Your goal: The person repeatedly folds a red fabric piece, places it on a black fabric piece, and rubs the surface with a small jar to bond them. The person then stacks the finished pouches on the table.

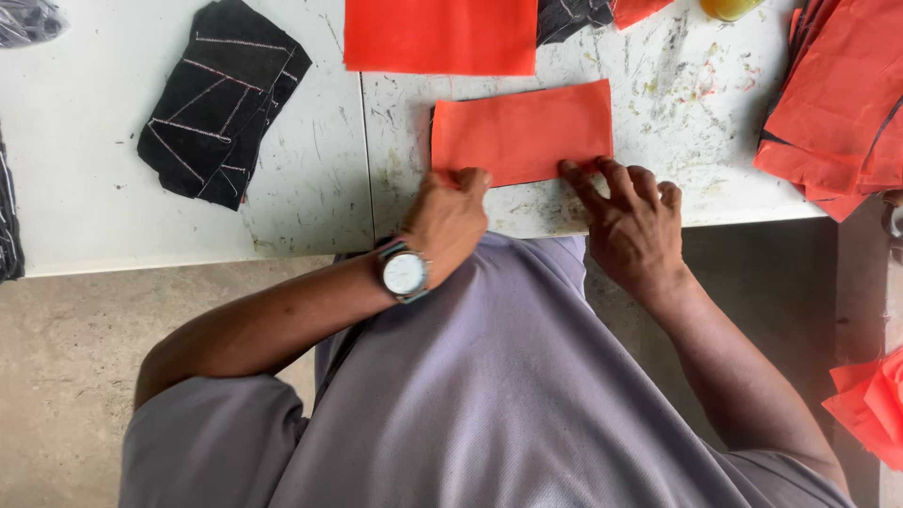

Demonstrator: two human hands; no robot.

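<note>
Black stitched fabric pile (224, 103) left, orange stack (837, 103) right, another orange pc (439, 35) top.
</note>
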